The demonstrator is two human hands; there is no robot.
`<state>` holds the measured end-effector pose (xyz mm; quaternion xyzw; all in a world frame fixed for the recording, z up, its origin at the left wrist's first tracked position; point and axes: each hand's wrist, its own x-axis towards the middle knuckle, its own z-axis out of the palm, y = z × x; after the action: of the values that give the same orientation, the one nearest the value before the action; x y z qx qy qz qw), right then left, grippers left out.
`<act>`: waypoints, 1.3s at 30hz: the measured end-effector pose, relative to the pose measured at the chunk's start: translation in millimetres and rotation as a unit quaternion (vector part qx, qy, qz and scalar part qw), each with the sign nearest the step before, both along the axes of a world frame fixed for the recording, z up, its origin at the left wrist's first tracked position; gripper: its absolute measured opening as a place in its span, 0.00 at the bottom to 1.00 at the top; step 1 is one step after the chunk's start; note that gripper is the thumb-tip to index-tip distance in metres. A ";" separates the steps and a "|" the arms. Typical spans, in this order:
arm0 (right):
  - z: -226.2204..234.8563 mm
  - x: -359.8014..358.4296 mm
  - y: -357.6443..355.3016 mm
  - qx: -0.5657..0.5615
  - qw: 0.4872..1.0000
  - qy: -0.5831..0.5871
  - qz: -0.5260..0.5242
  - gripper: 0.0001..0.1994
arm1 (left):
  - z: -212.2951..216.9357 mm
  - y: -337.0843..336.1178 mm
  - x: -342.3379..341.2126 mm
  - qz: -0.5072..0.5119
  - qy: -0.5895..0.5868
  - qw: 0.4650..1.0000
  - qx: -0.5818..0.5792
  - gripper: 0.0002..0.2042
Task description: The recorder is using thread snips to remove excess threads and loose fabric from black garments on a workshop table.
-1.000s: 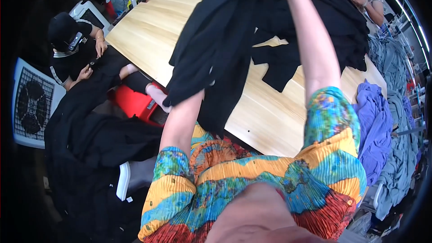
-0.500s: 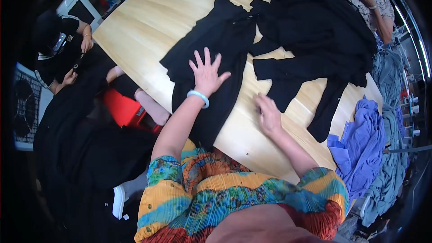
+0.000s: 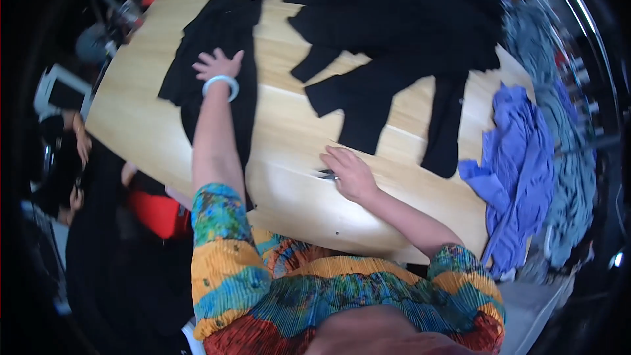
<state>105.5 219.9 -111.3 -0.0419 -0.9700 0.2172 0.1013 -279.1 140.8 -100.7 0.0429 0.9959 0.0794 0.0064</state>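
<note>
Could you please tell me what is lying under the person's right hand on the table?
A small metal tool, maybe scissors, pokes out from under the right hand on the wooden table. The hand covers most of it, so its kind stays uncertain.

Left hand [image 3: 218, 64] stretched forward, fingers spread flat, right hand [image 3: 351, 172] palm-down, near body

A heap of black garments [image 3: 401, 39] is spread across the far side of the pale wooden table [image 3: 289, 177], and a crumpled blue-violet cloth [image 3: 519, 164] is draped over its right edge.
</note>
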 end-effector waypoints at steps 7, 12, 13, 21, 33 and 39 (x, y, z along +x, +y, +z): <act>0.0 2.8 2.9 -0.024 0.999 0.020 -0.015 0.22 | -24.6 -41.9 25.9 -0.253 0.023 0.963 0.093 0.35; -8.1 7.3 -0.7 -0.025 0.998 0.061 -0.016 0.21 | -24.3 -67.6 148.1 -0.403 -0.015 0.907 0.117 0.26; -13.4 5.8 -2.3 -0.024 0.996 0.081 -0.016 0.19 | -21.0 -77.0 174.5 -0.413 0.002 0.908 0.075 0.27; -9.6 10.9 10.3 -0.044 0.993 0.104 -0.029 0.19 | -19.6 -115.4 321.1 -0.385 0.016 0.916 0.114 0.26; -48.8 -5.3 13.3 -0.007 0.980 0.199 -0.013 0.12 | -60.3 -121.7 324.0 -0.337 0.183 0.878 0.288 0.14; -34.8 11.9 17.7 0.055 0.991 0.118 0.005 0.16 | -44.5 -115.5 344.0 -0.294 0.165 0.905 0.261 0.14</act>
<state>117.4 237.5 -146.1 -0.0051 -0.9619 0.1676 0.2160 64.9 25.3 -145.2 0.3459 0.8688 0.3226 -0.1467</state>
